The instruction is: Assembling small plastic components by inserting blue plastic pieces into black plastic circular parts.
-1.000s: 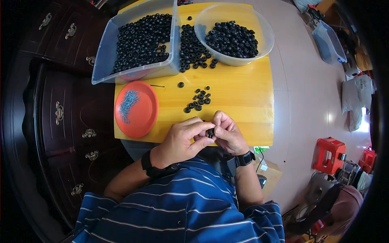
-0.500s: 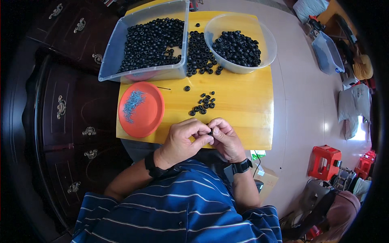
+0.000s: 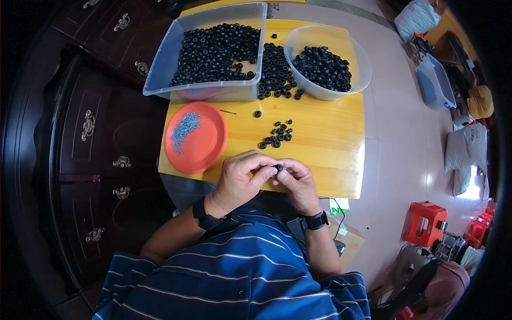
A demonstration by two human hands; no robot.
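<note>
Both hands meet above the near edge of the yellow table [image 3: 320,160]. My left hand [image 3: 242,173] pinches one side of a small black ring-shaped part [image 3: 278,167]. My right hand [image 3: 296,181] grips its other side, and the fingertips partly hide it. Beyond the hands lies a loose group of similar black rings [image 3: 276,138], with a single black ring [image 3: 257,113] farther off. To the left of my left hand sits a red plate [image 3: 210,146], with a heap of thin bluish-silver metal pieces [image 3: 184,130] on it.
A clear rectangular bin [image 3: 154,74] full of black rings stands at the far left. A round translucent tub [image 3: 362,74] of them is at the far right, with a loose pile [image 3: 274,69] between. Dark drawers [image 3: 90,154] flank the left. A red stool [image 3: 426,224] stands on the floor.
The view has shifted slightly, so the table and its contents appear a little farther right. Both hands still hold the black ring, now showing more between the fingertips.
</note>
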